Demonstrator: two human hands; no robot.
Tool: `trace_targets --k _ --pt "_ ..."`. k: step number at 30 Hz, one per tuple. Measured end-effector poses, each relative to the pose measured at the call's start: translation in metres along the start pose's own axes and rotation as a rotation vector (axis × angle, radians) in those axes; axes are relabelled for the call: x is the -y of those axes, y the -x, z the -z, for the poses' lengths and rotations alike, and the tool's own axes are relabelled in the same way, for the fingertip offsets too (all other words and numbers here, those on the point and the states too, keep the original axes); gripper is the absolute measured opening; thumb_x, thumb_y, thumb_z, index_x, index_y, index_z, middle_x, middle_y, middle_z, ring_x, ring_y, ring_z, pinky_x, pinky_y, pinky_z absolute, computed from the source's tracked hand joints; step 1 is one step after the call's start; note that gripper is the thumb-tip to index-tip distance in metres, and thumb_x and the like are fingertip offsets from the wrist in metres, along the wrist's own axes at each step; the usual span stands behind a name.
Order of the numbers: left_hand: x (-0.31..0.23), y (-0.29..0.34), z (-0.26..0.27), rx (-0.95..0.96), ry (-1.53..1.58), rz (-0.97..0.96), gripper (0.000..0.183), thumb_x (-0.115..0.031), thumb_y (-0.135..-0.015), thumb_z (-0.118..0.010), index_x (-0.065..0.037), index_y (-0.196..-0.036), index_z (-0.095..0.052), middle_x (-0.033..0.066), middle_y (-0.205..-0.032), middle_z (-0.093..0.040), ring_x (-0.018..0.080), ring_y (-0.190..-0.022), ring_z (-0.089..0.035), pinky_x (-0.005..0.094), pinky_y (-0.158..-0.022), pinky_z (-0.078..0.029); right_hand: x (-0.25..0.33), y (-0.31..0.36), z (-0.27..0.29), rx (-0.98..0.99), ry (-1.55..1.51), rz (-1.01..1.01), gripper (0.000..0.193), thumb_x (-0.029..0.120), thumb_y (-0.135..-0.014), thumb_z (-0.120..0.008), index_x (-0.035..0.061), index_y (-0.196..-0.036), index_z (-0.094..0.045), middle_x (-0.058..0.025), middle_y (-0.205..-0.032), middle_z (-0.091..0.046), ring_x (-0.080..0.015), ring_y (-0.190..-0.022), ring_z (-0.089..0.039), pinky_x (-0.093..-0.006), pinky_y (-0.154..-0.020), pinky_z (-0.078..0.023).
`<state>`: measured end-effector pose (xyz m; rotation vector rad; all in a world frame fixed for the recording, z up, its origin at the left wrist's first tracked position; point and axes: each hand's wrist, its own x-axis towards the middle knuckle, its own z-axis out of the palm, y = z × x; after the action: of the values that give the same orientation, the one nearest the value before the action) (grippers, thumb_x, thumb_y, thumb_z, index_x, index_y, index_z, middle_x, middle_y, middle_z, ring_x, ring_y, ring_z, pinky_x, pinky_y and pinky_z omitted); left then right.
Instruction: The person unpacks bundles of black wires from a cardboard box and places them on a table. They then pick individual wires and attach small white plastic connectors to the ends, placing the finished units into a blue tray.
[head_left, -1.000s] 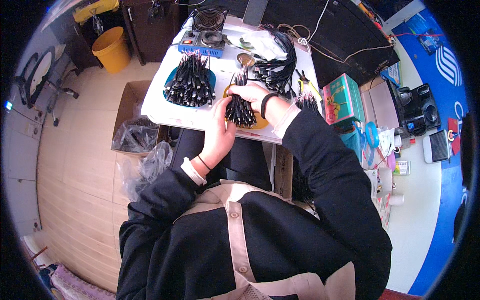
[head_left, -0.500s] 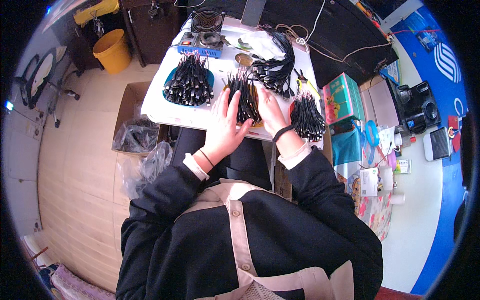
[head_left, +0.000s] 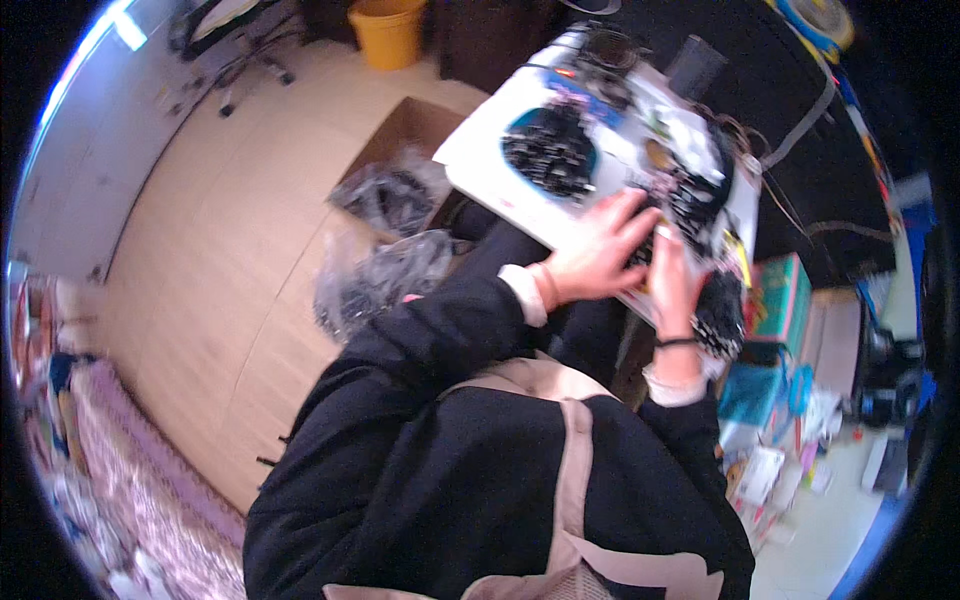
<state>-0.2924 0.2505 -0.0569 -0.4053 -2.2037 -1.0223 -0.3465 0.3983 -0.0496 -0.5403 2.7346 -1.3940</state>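
Both hands meet over the middle of the near edge of a white surface [head_left: 475, 150], on either side of a bundle of black cables [head_left: 641, 255] that they mostly hide. Fingers of the left hand [head_left: 595, 260] are spread out over the bundle's left side; the right hand [head_left: 675, 285] stands along its right side with fingers stretched out, and I cannot tell whether it pinches any cables (motion blurs this part badly).

Toward the left edge, a second bundle [head_left: 550, 150] sits on a blue plate [head_left: 596, 158], and a third bundle [head_left: 720, 310] lies at the near right corner, just beside the right wrist. Those two seem gathered and laid down, out of the hands; the middle one looks like the part being tidied, so I judge its arranging unfinished. Toward the far edge, more cables [head_left: 700, 205] lie close to a white plastic bag [head_left: 685, 130], apparently not worked on at this moment. Yellow-handled pliers [head_left: 738, 255] rest by the right edge, untouched, and a small blue heater [head_left: 590, 95] stands near the far left corner.
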Motion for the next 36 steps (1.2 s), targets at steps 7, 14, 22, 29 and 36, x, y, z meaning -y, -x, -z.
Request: trace_targets --k 7,14,22,29,36 --pt "-0.036 0.064 0.079 0.326 0.358 -0.122 0.034 -0.011 -0.067 -0.063 0.001 -0.098 -0.056 0.0175 -0.103 -0.056 0.0353 -0.098 -0.056 0.0396 -0.08 -0.05 0.03 0.057 0.053 -0.204 -0.618 -0.074 0.031 0.014 -0.099 -0.037 -0.0057 -0.119 -0.05 -0.0186 -0.116 -0.059 -0.0273 -0.105 -0.06 -0.035 -0.092 -0.048" --pt "0.123 0.219 0.164 0.119 0.103 1.196 0.012 -0.003 -0.075 -0.057 -0.002 -0.083 -0.065 0.0177 -0.077 -0.063 0.0344 -0.076 -0.062 0.0406 -0.07 -0.051 0.034 0.101 0.008 0.742 -0.094 -0.171 0.018 0.012 -0.089 -0.059 -0.0022 -0.078 -0.061 -0.0057 -0.072 -0.065 -0.0121 -0.065 -0.062 -0.026 -0.06 -0.049" --pt "0.312 0.286 0.134 -0.258 -0.27 1.043 0.027 -0.004 -0.082 -0.052 0.001 -0.106 -0.062 0.021 -0.095 -0.066 0.0362 -0.089 -0.064 0.0417 -0.081 -0.05 -0.025 0.098 -0.049 0.749 -0.253 -0.612 0.017 0.015 -0.096 -0.053 0.0005 -0.089 -0.058 -0.0052 -0.076 -0.065 -0.0078 -0.065 -0.06 -0.0227 -0.06 -0.051" --pt "0.391 0.253 0.087 -0.515 1.121 1.562 0.035 0.003 -0.087 -0.046 0.002 -0.121 -0.055 0.0223 -0.111 -0.062 0.0327 -0.101 -0.063 0.0362 -0.082 -0.053 -0.038 0.094 -0.051 0.717 -0.324 -0.727 0.018 0.015 -0.097 -0.052 -0.0015 -0.092 -0.057 -0.0095 -0.08 -0.065 -0.0111 -0.066 -0.062 -0.0243 -0.059 -0.052" --pt "0.421 0.275 0.05 0.408 -0.447 1.107 0.04 -0.011 -0.076 -0.063 -0.003 -0.115 -0.058 0.0202 -0.1 -0.063 0.0346 -0.098 -0.06 0.0389 -0.084 -0.05 -0.043 0.085 -0.047 0.739 -0.433 -0.844 0.017 0.013 -0.097 -0.05 -0.0034 -0.098 -0.056 -0.0118 -0.087 -0.065 -0.0143 -0.073 -0.064 -0.0251 -0.064 -0.053"
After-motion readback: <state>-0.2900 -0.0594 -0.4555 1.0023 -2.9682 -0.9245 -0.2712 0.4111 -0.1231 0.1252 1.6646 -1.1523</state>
